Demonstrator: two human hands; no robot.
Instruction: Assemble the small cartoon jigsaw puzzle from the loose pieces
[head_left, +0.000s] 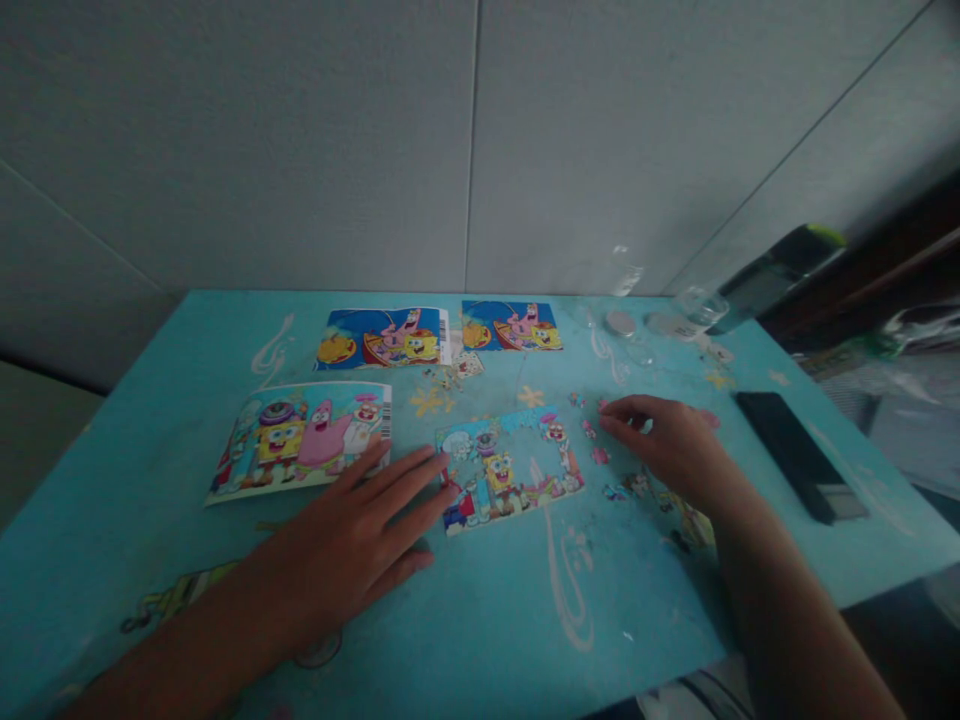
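Two hands (pixel 366 532) (pixel 670 435), one gapped puzzle (pixel 499 472).

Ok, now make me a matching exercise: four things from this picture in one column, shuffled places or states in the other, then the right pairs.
Things:
1. Partly assembled rectangular cartoon jigsaw
2. Light-blue rectangular sheet printed with cartoon figures
3. Black rectangular slab
4. Right hand

Places or states:
A. To the right of both hands
B. Fingertips bunched beside small loose multicoloured puzzle pieces
C. Has an unfilled gap inside its border
D. Left of the jigsaw, barcode along its right edge

Pairs: 1-C, 2-D, 3-A, 4-B
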